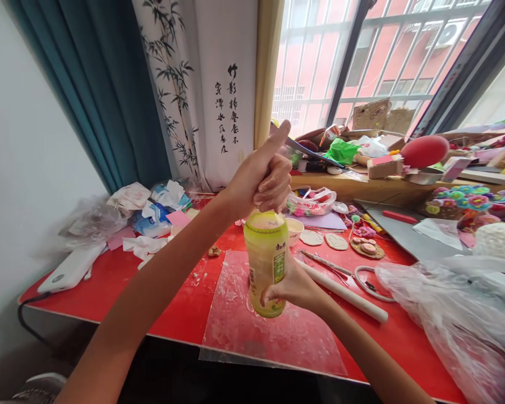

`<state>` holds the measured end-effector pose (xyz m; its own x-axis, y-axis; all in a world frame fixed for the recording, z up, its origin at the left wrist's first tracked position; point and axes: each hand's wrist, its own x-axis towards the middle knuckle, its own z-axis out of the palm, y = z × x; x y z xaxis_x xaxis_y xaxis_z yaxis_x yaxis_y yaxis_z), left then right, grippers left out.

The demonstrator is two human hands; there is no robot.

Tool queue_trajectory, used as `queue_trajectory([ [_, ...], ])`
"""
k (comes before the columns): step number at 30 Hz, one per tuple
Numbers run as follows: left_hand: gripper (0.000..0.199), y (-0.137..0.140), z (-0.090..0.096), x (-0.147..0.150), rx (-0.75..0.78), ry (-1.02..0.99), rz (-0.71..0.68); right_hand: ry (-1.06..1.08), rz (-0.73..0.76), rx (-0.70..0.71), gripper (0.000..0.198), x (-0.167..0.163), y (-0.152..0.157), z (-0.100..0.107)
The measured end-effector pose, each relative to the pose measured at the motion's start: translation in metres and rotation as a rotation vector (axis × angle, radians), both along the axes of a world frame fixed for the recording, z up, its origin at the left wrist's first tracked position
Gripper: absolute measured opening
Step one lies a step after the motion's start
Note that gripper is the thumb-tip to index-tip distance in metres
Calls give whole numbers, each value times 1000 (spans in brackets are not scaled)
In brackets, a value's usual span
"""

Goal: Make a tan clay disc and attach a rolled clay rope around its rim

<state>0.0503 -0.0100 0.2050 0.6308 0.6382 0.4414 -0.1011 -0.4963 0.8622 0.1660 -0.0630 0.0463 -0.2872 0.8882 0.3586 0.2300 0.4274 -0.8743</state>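
A plastic drink bottle (263,252) with a yellow-green label stands out above the clear plastic mat (231,334), close to upright. My right hand (298,286) is wrapped round its lower side, the thumb across the front. Over the bottle's top, my left hand (267,179) is closed with the thumb pointing up. Its curled fingers hide the bottle's neck, and what they hold cannot be made out. Behind the bottle, partly covered by it, is a small white bowl (294,231). A pale rolling pin (349,294) lies to the right.
On the red table (168,306) lie flat pale clay pieces (311,238), a round decorated piece (367,248), a coiled cable (372,283) and clear plastic bags (458,320). Tissues (145,247) and a white power strip (73,269) are at left. The windowsill (387,186) is cluttered.
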Motion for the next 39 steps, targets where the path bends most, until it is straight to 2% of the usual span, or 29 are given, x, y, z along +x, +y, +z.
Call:
queue_trajectory([
  [3,66,-3,-9,9,45,-139,226,-15,-182,5,107,-2,-1,-2],
  [4,67,-3,-10,10,55,-166,262,-37,-254,13,111,-1,1,-2],
  [5,68,-3,-10,10,61,-168,255,-56,-301,21,114,1,2,-2],
  [7,73,-1,-8,6,79,-101,126,-65,-297,32,116,6,4,-1],
  [9,77,2,-4,0,111,-13,-31,-36,-193,20,117,12,4,-1],
  [11,76,5,-2,-4,138,48,-79,-4,-95,-1,118,13,2,-1],
  [14,70,2,-5,-1,89,-18,31,-10,-124,-1,118,10,-1,-3],
  [18,66,-8,-11,8,1,-271,205,-126,-354,22,117,6,-3,-1],
  [21,69,-9,-9,6,28,-266,213,-162,-436,79,113,6,-5,3],
  [23,70,-4,-9,1,165,-254,197,-169,-437,85,114,8,-7,4],
  [27,43,9,-20,-17,766,-289,432,-212,-394,83,118,8,-10,1],
  [29,37,13,-28,-27,971,-239,514,-230,-387,104,119,8,-11,-1],
  [33,35,19,-37,-41,1284,-207,514,-276,-416,126,122,7,-13,-6],
  [35,28,20,-39,-44,1412,-231,459,-297,-431,139,122,7,-14,-8],
  [37,22,20,-40,-44,1468,-220,396,-316,-439,156,122,7,-16,-9],
  [39,18,17,-40,-44,1455,-206,359,-335,-434,184,120,6,-17,-10],
])
